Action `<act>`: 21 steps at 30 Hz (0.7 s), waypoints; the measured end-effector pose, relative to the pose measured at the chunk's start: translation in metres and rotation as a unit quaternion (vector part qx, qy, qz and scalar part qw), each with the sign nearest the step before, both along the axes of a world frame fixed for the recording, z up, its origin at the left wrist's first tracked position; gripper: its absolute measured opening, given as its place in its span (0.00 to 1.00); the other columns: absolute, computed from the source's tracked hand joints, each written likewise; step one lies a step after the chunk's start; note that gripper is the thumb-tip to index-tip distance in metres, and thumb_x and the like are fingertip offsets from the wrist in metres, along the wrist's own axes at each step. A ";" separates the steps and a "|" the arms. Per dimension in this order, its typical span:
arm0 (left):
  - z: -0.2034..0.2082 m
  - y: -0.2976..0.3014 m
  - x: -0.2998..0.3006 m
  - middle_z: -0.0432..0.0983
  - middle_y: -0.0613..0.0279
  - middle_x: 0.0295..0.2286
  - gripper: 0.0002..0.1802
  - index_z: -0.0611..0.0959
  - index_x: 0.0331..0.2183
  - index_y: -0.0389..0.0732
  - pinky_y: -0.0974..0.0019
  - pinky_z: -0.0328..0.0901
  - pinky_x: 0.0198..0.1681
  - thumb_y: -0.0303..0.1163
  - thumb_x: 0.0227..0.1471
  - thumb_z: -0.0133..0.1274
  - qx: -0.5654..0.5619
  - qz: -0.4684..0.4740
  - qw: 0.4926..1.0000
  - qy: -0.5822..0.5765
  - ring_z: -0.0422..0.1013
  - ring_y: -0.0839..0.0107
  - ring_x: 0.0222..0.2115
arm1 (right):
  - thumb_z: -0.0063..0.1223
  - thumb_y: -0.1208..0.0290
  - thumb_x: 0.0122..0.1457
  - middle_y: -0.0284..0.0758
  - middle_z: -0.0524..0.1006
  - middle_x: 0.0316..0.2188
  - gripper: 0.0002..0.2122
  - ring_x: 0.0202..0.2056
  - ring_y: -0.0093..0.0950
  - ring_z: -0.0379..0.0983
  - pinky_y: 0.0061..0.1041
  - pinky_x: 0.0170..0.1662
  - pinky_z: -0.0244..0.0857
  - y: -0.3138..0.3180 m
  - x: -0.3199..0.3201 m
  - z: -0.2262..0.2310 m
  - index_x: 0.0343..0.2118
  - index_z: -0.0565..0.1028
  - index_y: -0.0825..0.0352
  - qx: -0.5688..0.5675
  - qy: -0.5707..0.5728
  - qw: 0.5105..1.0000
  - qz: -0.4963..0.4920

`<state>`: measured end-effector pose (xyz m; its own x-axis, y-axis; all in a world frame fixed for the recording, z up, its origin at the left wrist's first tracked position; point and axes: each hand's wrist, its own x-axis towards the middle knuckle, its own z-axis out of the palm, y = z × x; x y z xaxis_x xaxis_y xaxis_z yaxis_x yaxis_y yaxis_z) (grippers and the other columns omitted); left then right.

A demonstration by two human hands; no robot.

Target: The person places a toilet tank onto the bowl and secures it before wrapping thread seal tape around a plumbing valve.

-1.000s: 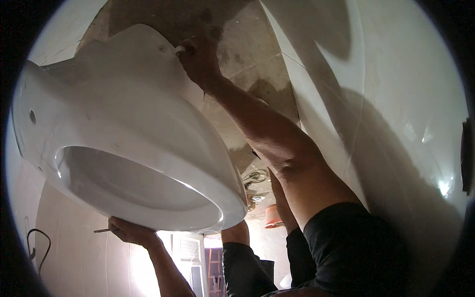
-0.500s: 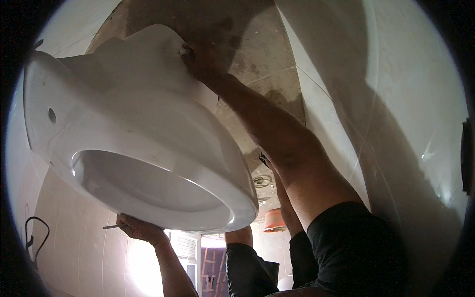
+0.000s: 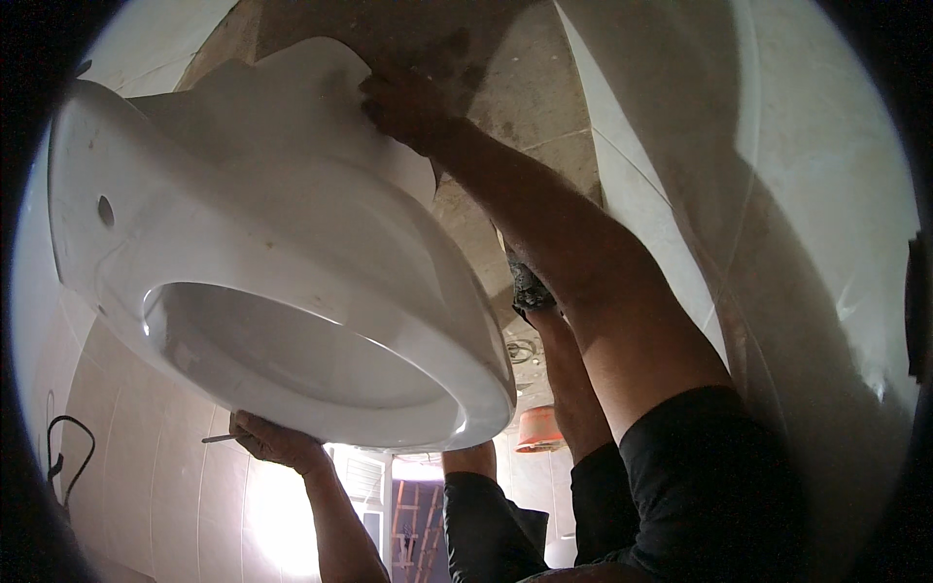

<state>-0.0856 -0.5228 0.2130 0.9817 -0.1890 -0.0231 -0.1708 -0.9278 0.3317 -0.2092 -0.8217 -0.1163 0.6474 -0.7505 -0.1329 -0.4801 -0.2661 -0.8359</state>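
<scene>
Since a second ago: the white toilet (image 3: 321, 214) has shifted rightward and a little up in my view; the white bit earlier at my right fingertips is out of sight; a dark shoe (image 3: 531, 289) now shows below my right forearm. Toilet lies tilted across the left and middle of view, its oval opening facing me, foot toward the top. Small brownish specks on the glaze. Hands well apart. Right hand (image 3: 408, 105): in shadow, fingers bent at the edge of the toilet's foot; cannot tell whether they grip anything. Left hand (image 3: 277, 445): under the rim at the near side, fingers curled round a slim rod (image 3: 218, 439) that pokes out leftward. Orange bucket (image 3: 540, 430) beyond my leg; black cable (image 3: 91, 442) far left.
</scene>
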 end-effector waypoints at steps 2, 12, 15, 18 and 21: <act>-0.002 0.007 0.005 0.66 0.63 0.34 0.24 0.74 0.35 0.42 0.64 0.62 0.44 0.55 0.66 0.41 0.018 -0.042 0.999 -0.011 0.65 0.70 0.36 | 0.57 0.68 0.57 0.40 0.74 0.43 0.12 0.48 0.42 0.73 0.43 0.49 0.70 -0.011 0.000 0.001 0.43 0.76 0.64 -0.052 0.023 0.997 0.048; -0.004 -0.006 -0.002 0.66 0.56 0.36 0.30 0.74 0.35 0.39 0.51 0.63 0.45 0.60 0.65 0.39 -0.019 0.018 1.000 0.014 0.66 0.60 0.38 | 0.56 0.68 0.60 0.43 0.76 0.44 0.16 0.48 0.42 0.74 0.42 0.48 0.71 -0.024 0.002 0.003 0.50 0.74 0.65 0.060 0.105 0.984 0.128; -0.001 0.004 0.004 0.66 0.56 0.36 0.31 0.74 0.35 0.39 0.51 0.62 0.45 0.60 0.65 0.38 -0.019 -0.009 1.000 0.018 0.66 0.60 0.38 | 0.55 0.68 0.61 0.42 0.75 0.43 0.15 0.46 0.42 0.75 0.42 0.47 0.71 -0.020 -0.005 -0.016 0.50 0.75 0.63 -0.036 0.002 0.994 0.104; 0.000 -0.006 -0.001 0.66 0.56 0.36 0.31 0.74 0.35 0.38 0.51 0.62 0.46 0.60 0.65 0.38 -0.011 0.024 1.000 0.013 0.66 0.60 0.38 | 0.52 0.67 0.63 0.42 0.75 0.42 0.12 0.44 0.43 0.75 0.41 0.47 0.71 -0.027 -0.003 -0.027 0.48 0.76 0.61 -0.091 -0.049 0.986 0.134; 0.001 0.007 0.002 0.66 0.55 0.36 0.31 0.75 0.34 0.38 0.50 0.63 0.46 0.60 0.65 0.38 0.000 -0.015 1.000 -0.002 0.66 0.60 0.38 | 0.52 0.61 0.63 0.43 0.75 0.42 0.13 0.42 0.43 0.75 0.42 0.46 0.71 -0.033 0.011 -0.024 0.45 0.77 0.62 -0.238 0.065 0.937 0.246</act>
<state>-0.0835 -0.5161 0.2140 0.9759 -0.2174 -0.0190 -0.1990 -0.9221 0.3318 -0.1983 -0.8549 -0.1400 0.9322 -0.3598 0.0394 -0.2911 -0.8100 -0.5091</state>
